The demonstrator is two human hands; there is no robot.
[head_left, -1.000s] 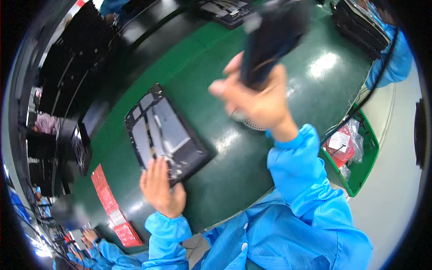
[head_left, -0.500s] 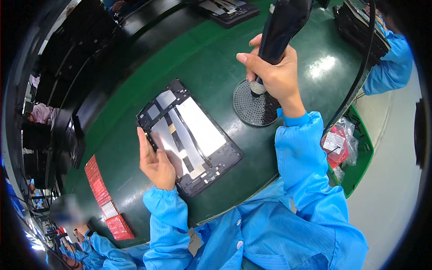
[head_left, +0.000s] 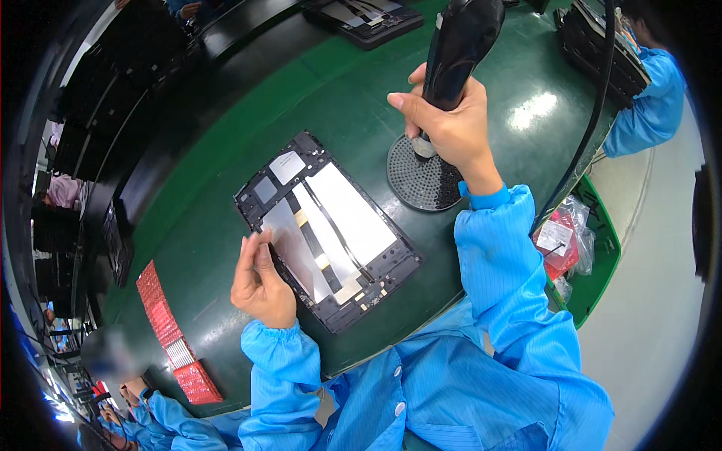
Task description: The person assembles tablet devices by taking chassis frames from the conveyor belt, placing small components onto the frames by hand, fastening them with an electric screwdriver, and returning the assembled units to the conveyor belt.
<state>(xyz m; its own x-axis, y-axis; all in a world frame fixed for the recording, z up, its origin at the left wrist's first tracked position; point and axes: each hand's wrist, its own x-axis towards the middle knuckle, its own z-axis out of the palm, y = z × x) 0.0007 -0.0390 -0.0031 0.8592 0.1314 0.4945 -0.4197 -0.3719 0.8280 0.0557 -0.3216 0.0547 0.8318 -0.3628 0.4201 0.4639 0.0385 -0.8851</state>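
Observation:
An opened tablet (head_left: 329, 225) lies back-up on the green bench, black frame around silver shields and a flat cable. My left hand (head_left: 259, 278) rests on its near-left edge, fingers on the frame. My right hand (head_left: 449, 128) grips a black electric screwdriver (head_left: 457, 46) upright, its tip down on a round black perforated screw tray (head_left: 421, 177) just right of the tablet. A black cable runs from the screwdriver off to the right.
A red strip of small parts (head_left: 167, 331) lies at the near left. Another opened tablet (head_left: 365, 16) sits at the far edge. A green bin (head_left: 598, 259) with plastic bags hangs at the right. A co-worker in a blue sleeve (head_left: 643, 90) works at the far right.
My right hand has brought the screwdriver down from mid-air onto the round screw tray. The tablet has shifted right and toward me under my left hand.

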